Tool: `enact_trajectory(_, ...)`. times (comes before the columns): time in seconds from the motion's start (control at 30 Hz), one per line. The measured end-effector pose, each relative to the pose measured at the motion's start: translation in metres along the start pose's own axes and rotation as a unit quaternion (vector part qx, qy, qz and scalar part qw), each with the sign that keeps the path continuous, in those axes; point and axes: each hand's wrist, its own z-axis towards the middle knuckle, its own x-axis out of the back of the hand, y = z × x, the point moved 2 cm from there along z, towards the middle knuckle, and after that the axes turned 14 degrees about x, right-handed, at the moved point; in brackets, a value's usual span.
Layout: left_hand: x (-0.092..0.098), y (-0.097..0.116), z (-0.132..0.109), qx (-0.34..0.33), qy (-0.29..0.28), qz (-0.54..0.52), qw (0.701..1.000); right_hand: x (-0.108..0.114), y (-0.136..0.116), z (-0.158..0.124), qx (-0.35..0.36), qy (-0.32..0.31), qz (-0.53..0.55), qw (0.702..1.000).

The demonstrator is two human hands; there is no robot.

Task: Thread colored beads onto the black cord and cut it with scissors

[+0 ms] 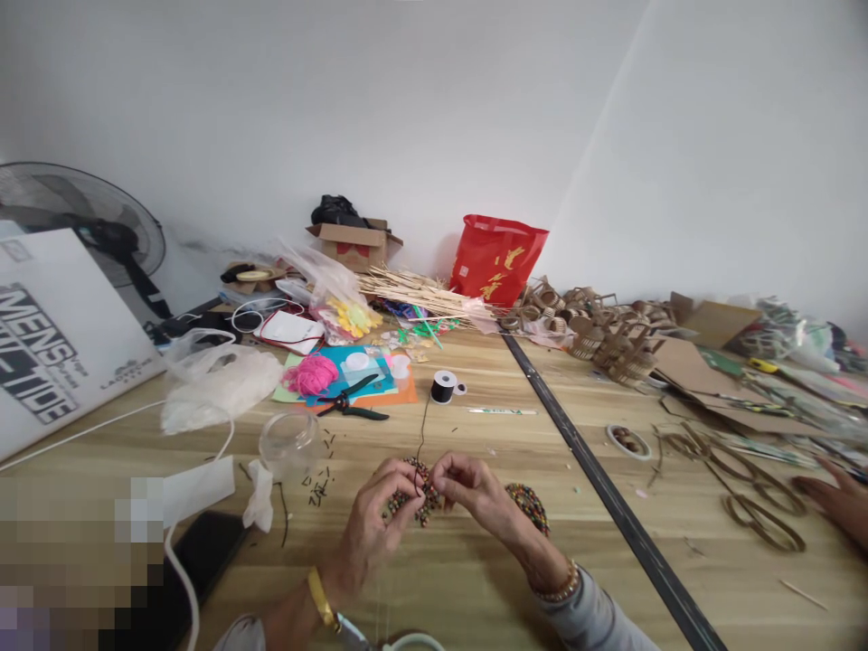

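Note:
Over a pile of small multicoloured beads [425, 518], my left hand [380, 515] pinches a thin black cord [422, 434] between thumb and fingertips. The cord runs up the table to a black spool [443, 388] with white ends. Just to the right, my right hand [467, 488] has its thumb and fingers pressed together beside the cord; whatever it holds is too small to make out. A coil of strung beads [527, 508] lies beyond my right wrist. Short black cord pieces [321, 488] are scattered left of my left hand.
Black-handled pliers [353, 402] lie by pink yarn [312, 373] on coloured sheets. A clear round container [290, 441] stands at left. A black strip [597, 479] crosses the table. At right are brown looped strips [759, 524] and another person's hand [837, 497]. Behind stands a red bag [498, 260].

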Motion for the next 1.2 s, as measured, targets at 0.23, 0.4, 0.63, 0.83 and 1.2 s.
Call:
enact_trajectory(0.23,0.000,-0.003,0.002,0.104,-0.012,-0.056,0.993,-0.003,-0.001,-0.003,0.022,0.014,-0.047,0.999)
enact_trajectory(0.4,-0.001,-0.003,0.001,0.080,-0.018,-0.021,0.996,-0.006,-0.015,-0.006,0.069,0.008,-0.160,0.985)
enact_trajectory(0.63,-0.002,-0.004,0.000,0.092,-0.046,0.005,0.995,-0.007,-0.022,-0.008,0.080,-0.012,-0.202,0.976)
enact_trajectory(0.83,0.000,-0.008,0.004,0.085,-0.042,0.026,0.995,-0.005,-0.020,-0.008,0.113,-0.021,-0.263,0.958)
enact_trajectory(1.2,0.003,-0.005,0.004,0.047,-0.010,-0.023,0.999,-0.004,-0.016,-0.007,0.090,-0.031,-0.286,0.953)
